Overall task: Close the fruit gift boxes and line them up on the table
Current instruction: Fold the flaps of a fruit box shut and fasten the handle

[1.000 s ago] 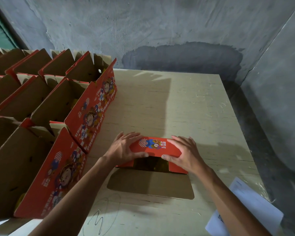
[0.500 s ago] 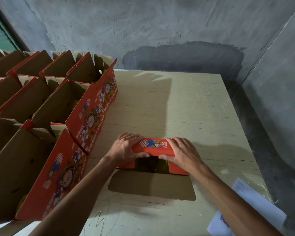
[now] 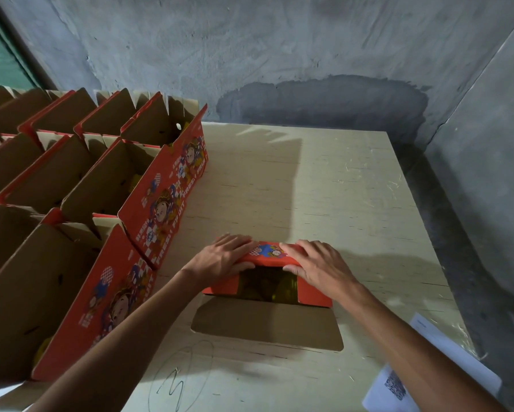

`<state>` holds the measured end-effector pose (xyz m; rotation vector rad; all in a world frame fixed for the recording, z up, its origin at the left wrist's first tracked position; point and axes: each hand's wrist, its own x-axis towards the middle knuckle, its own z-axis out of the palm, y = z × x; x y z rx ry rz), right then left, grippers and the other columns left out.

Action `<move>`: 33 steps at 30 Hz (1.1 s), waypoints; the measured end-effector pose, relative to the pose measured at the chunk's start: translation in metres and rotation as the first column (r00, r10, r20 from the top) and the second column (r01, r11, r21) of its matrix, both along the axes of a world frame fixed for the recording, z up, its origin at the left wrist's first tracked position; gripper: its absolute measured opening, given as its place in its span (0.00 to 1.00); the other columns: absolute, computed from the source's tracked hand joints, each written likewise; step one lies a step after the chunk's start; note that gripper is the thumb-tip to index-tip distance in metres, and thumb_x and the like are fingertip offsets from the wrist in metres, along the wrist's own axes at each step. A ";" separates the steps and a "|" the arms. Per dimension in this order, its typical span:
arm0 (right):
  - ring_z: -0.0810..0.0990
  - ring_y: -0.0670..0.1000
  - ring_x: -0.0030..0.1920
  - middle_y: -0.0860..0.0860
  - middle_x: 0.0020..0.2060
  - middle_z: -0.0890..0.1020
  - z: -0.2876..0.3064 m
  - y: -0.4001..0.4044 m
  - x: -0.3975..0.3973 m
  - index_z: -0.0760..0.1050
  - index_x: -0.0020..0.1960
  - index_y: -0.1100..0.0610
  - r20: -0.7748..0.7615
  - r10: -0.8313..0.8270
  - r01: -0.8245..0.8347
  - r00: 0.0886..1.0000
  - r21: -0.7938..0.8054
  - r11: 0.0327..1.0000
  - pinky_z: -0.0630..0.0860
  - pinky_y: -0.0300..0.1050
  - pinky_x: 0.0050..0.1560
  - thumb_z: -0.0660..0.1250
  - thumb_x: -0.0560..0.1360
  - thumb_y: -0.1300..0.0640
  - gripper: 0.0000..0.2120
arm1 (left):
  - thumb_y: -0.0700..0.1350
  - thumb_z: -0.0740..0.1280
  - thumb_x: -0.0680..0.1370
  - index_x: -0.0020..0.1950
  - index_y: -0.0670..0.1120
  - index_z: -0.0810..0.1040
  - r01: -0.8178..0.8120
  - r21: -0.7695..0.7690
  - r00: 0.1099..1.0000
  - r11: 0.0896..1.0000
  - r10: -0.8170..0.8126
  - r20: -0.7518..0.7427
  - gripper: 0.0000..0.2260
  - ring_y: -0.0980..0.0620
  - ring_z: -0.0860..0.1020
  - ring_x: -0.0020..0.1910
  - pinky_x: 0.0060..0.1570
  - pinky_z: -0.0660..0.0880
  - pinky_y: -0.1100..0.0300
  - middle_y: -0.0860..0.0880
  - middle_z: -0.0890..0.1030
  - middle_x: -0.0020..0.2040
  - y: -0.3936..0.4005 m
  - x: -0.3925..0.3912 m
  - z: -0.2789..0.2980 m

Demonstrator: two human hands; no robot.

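Both hands press down on the red flap of a fruit gift box on the plywood counter.

The left hand (image 3: 220, 258) and right hand (image 3: 318, 263) lie on the flap (image 3: 269, 254) with fingers (image 3: 293, 248) stretched over it and thumbs tucked at its near edge. The fruit gift box (image 3: 313, 297) sits mid-counter (image 3: 324, 188), its brown lid (image 3: 267, 324) lying flat toward the viewer; something yellowish, perhaps fruit, shows inside. Open boxes (image 3: 163, 200) stand in rows at left.
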<state>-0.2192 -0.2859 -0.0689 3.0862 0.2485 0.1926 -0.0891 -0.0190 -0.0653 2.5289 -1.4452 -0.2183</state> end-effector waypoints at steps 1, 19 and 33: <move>0.81 0.57 0.52 0.55 0.59 0.80 -0.001 -0.001 -0.001 0.70 0.77 0.49 -0.005 0.009 -0.009 1.000 -0.007 1.000 0.81 0.55 0.50 0.51 0.82 0.35 0.30 | 0.63 0.54 0.83 0.82 0.50 0.61 0.021 0.027 1.000 0.999 -0.020 -0.013 0.30 0.46 0.61 0.80 0.80 0.53 0.49 0.45 0.63 0.81 0.002 0.001 -0.001; 0.75 0.57 0.62 0.56 0.68 0.72 -0.012 -0.010 -0.004 0.62 0.80 0.53 -0.037 0.094 -0.090 0.995 0.108 0.990 0.75 0.54 0.64 0.53 0.84 0.39 0.29 | 0.61 0.50 0.85 0.80 0.69 0.48 -0.016 0.065 0.989 0.998 0.025 -0.143 0.24 0.48 0.49 0.83 0.78 0.52 0.50 0.51 0.50 0.84 0.024 0.007 -0.014; 0.67 0.50 0.69 0.47 0.75 0.64 -0.008 -0.019 0.000 0.50 0.83 0.40 -0.165 0.081 -0.051 0.983 0.176 0.983 0.67 0.51 0.70 0.43 0.82 0.31 0.31 | 0.68 0.58 0.81 0.83 0.60 0.52 -0.155 -0.026 0.961 0.988 0.145 -0.234 0.33 0.53 0.60 0.77 0.74 0.63 0.44 0.54 0.59 0.80 0.025 0.006 -0.017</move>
